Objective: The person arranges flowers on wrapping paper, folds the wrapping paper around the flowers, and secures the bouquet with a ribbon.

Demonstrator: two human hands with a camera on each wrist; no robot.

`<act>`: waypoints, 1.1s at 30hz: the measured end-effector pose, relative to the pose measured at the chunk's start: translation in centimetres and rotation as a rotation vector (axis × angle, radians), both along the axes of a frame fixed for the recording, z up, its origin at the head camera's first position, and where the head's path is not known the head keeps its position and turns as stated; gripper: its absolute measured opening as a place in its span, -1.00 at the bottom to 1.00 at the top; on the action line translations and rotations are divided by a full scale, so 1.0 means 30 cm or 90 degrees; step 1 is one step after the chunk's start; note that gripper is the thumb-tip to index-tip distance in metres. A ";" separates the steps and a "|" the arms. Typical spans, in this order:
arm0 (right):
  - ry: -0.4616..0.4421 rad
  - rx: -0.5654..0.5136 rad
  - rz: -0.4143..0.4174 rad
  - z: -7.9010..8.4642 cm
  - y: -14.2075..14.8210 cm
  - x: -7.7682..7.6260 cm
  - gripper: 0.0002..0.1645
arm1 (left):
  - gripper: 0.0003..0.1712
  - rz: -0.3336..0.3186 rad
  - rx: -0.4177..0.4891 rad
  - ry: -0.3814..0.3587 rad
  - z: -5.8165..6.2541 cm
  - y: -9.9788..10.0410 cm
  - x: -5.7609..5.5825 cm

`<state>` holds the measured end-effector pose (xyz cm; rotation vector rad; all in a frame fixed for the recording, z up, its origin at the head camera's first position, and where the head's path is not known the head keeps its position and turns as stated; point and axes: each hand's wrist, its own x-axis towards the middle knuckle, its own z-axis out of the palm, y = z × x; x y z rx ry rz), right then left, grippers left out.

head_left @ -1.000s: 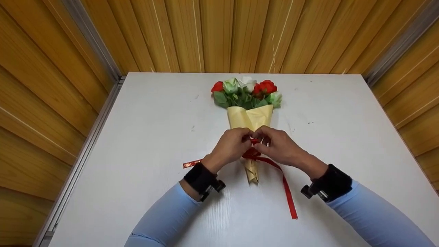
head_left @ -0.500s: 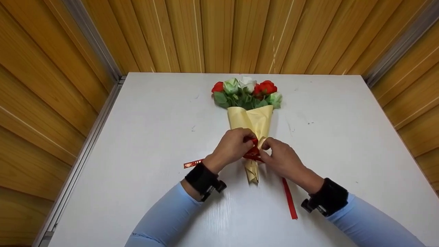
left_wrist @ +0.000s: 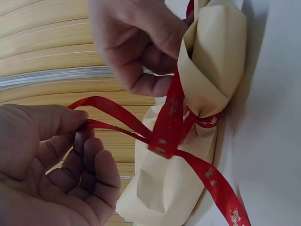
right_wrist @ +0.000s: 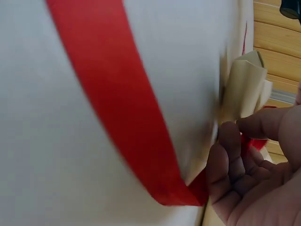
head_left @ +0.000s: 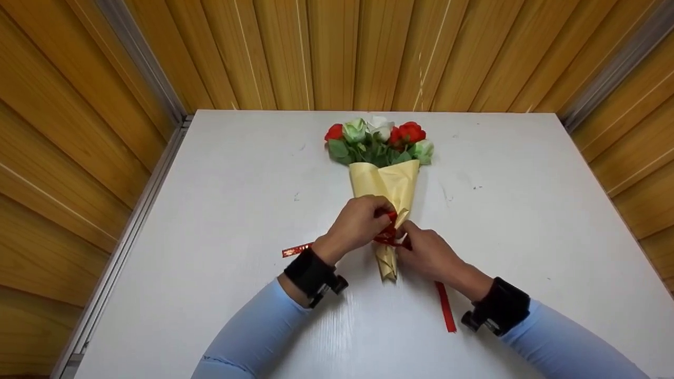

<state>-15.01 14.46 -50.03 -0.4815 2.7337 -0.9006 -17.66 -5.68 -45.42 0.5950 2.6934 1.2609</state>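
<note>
A bouquet of red, white and pale green flowers (head_left: 380,138) lies in cream wrapping paper (head_left: 387,181), its narrow end toward me. Red ribbon (left_wrist: 169,117) with gold print is tied around the lower part of the wrap. My left hand (head_left: 358,222) pinches a loop of this ribbon between thumb and index finger, drawn out from the knot. Just right of the stem end, my right hand (head_left: 430,255) holds the ribbon's other length with curled fingers. In the right wrist view, a broad red ribbon tail (right_wrist: 113,94) runs across the tabletop to those fingers.
The bouquet rests on a white table (head_left: 237,173). One ribbon end (head_left: 296,250) sticks out left of the wrap, another (head_left: 446,308) trails toward me on the right. Wood-patterned panels (head_left: 337,52) enclose the back and sides.
My right hand has come away from the left hand, down and to the right along the wrap, taking up the right ribbon length. The left hand stays nearly in place with its loop.
</note>
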 end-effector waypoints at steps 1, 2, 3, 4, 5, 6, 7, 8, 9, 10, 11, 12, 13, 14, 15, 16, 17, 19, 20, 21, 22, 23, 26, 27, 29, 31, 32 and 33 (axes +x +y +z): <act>0.006 -0.006 -0.004 0.008 -0.002 0.000 -0.84 | -0.85 0.000 -0.002 -0.002 -0.001 0.000 -0.001; 0.014 -0.013 -0.005 0.016 -0.005 -0.001 -0.88 | -0.85 -0.001 -0.005 -0.003 -0.003 0.000 -0.001; 0.024 -0.020 -0.006 0.023 -0.007 -0.002 -0.91 | -0.84 -0.001 -0.006 -0.005 -0.004 0.001 -0.001; 0.034 -0.029 -0.004 0.030 -0.010 -0.002 -0.92 | -0.84 -0.001 -0.009 -0.005 -0.005 0.000 -0.001; 0.043 -0.037 -0.005 0.036 -0.012 -0.003 -0.92 | -0.84 -0.002 -0.011 -0.005 -0.006 -0.001 0.000; 0.052 -0.045 -0.003 0.041 -0.014 -0.004 -0.92 | -0.84 -0.004 -0.012 -0.005 -0.007 -0.002 0.000; 0.059 -0.055 -0.003 0.046 -0.014 -0.005 -0.91 | -0.84 -0.006 -0.012 -0.004 -0.008 -0.004 0.001; 0.062 -0.064 -0.005 0.050 -0.013 -0.006 -0.90 | -0.85 -0.007 -0.011 -0.003 -0.009 -0.006 0.002; 0.067 -0.072 -0.008 0.054 -0.011 -0.009 -0.89 | -0.85 -0.008 -0.007 -0.003 -0.009 -0.008 0.003; 0.071 -0.078 -0.014 0.058 -0.008 -0.011 -0.88 | -0.85 -0.008 -0.004 -0.004 -0.010 -0.012 0.003; 0.077 -0.082 -0.020 0.062 -0.003 -0.014 -0.86 | -0.85 -0.009 -0.002 -0.004 -0.011 -0.016 0.004; 0.084 -0.083 -0.026 0.065 0.003 -0.017 -0.85 | -0.85 -0.007 -0.001 -0.004 -0.012 -0.020 0.004; 0.091 -0.083 -0.032 0.067 0.011 -0.021 -0.83 | -0.86 -0.003 -0.001 -0.005 -0.012 -0.024 0.003; 0.100 -0.076 -0.036 0.068 0.019 -0.024 -0.81 | -0.86 0.001 0.001 -0.007 -0.012 -0.029 0.002; 0.108 -0.068 -0.040 0.067 0.027 -0.028 -0.82 | -0.86 0.007 0.003 -0.011 -0.012 -0.033 0.001; 0.114 -0.056 -0.043 0.064 0.037 -0.030 -0.83 | -0.87 0.012 0.004 -0.012 -0.011 -0.036 0.000; 0.118 -0.042 -0.042 0.059 0.046 -0.033 -0.84 | -0.87 0.015 0.006 -0.012 -0.010 -0.039 -0.001; 0.124 -0.014 -0.041 0.051 0.063 -0.035 -0.87 | -0.87 0.015 0.012 -0.013 -0.008 -0.042 -0.006; 0.130 0.001 -0.035 0.046 0.069 -0.035 -0.89 | -0.86 0.014 0.015 -0.013 -0.006 -0.043 -0.007; 0.141 0.016 -0.025 0.042 0.072 -0.035 -0.90 | -0.86 0.012 0.018 -0.014 -0.005 -0.043 -0.008; 0.158 0.031 -0.014 0.038 0.073 -0.035 -0.91 | -0.86 0.009 0.018 -0.011 -0.004 -0.043 -0.009; 0.179 0.041 -0.004 0.035 0.072 -0.033 -0.92 | -0.86 0.008 0.017 -0.010 -0.003 -0.043 -0.009; 0.251 0.038 0.026 0.030 0.063 -0.030 -0.92 | -0.86 0.008 0.011 -0.009 -0.002 -0.038 -0.008; 0.268 0.021 0.035 0.029 0.059 -0.029 -0.94 | -0.86 0.007 0.008 -0.007 -0.002 -0.035 -0.008; 0.247 -0.037 0.024 0.031 0.053 -0.022 -0.93 | -0.86 0.002 0.003 -0.003 0.000 -0.029 -0.008; 0.186 -0.110 0.005 0.033 0.048 -0.015 -0.91 | -0.86 -0.003 -0.001 0.002 0.002 -0.022 -0.008; 0.149 -0.143 -0.007 0.033 0.044 -0.013 -0.90 | -0.85 -0.004 -0.003 0.003 0.004 -0.020 -0.008; 0.119 -0.164 -0.024 0.033 0.040 -0.010 -0.87 | -0.85 -0.005 -0.003 0.004 0.006 -0.018 -0.009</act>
